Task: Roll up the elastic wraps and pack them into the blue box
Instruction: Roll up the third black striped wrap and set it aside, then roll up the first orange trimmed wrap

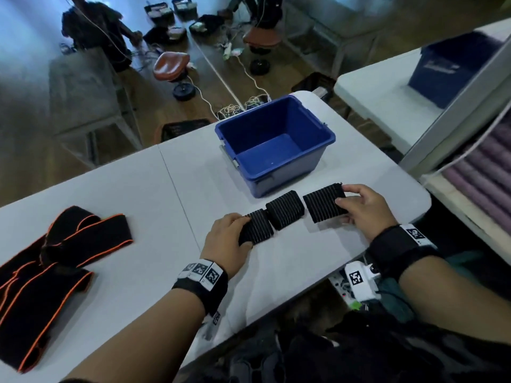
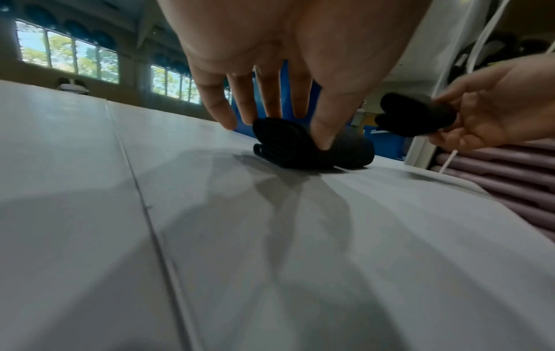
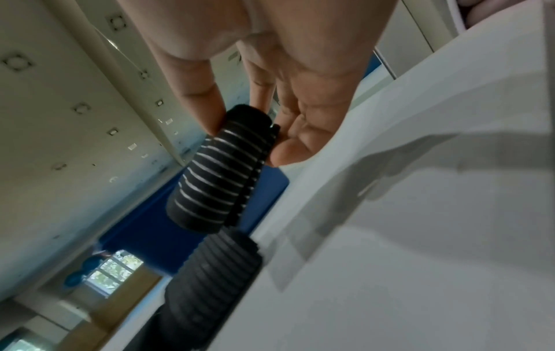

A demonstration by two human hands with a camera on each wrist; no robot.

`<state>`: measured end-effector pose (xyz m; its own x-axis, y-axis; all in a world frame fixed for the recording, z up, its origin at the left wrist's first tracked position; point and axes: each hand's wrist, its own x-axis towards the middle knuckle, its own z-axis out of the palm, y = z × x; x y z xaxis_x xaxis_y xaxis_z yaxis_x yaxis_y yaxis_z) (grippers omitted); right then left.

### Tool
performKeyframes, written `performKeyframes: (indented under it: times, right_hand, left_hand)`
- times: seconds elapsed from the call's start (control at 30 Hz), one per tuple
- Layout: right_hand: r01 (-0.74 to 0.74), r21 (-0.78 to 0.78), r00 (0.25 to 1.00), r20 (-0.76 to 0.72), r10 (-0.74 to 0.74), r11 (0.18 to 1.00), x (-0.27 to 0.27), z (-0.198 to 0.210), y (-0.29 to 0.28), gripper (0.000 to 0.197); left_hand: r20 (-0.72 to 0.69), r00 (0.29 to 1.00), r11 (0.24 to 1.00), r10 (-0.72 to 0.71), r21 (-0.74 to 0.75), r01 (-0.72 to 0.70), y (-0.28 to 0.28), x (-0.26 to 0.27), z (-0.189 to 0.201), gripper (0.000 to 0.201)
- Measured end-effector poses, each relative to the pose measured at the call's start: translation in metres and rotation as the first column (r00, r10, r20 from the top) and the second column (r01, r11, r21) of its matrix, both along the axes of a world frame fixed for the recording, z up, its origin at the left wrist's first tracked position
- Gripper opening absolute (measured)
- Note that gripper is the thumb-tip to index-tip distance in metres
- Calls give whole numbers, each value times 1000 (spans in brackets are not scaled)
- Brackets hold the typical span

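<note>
Three rolled black ribbed wraps lie in a row on the white table [image 1: 110, 189], in front of the blue box [image 1: 326, 139], which holds nothing. My left hand [image 1: 243, 230] grips the left roll [image 1: 258, 230] between thumb and fingers; in the left wrist view the roll [image 2: 345, 152] rests on the table under that hand [image 2: 285, 130]. My right hand [image 1: 343, 195] pinches the right roll [image 1: 322, 207] at its end and holds it just off the table [image 3: 222, 180]. Between them the middle roll [image 1: 286, 212] lies untouched. Unrolled black wraps with orange edging [image 1: 55, 258] are piled at the left.
The table's near edge runs just below my wrists, its right corner past my right hand. A second table with another blue box [image 1: 453, 67] stands at the right, beside shelves of purple mats [image 1: 486, 178]. Beyond the table are stools, cables and a person [image 1: 94, 26].
</note>
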<state>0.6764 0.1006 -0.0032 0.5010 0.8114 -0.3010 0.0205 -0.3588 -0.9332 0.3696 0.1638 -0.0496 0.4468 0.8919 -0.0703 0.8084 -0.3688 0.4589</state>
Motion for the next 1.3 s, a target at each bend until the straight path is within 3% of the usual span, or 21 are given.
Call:
performKeyframes:
  times: [0.33,0.53,0.67,1.07,1.3]
  right_hand:
    - [-97,-103,995,24,100,990,45,-48,62,19]
    - [-151,-164,956,228,186,975,56,-68,81,28]
    - [-193,-198,892,374,256,961,59,-67,84,21]
    - [-169,-170,910,351,220,971,74,-49,78,20]
    - [-282,-86,847,446,290,956,43,-4,78,20]
  left_hand:
    - [21,990,990,141,-2,-141,-7,11,-2,60]
    - [43,979,979,201,-45,-199,-13,15,2,59]
    - [46,971,970,237,-65,-233,-18,16,5,58]
    - [94,955,960,280,-36,-278,-18,15,11,48]
    - [225,840,870,493,-106,-482,-27,-12,18,39]
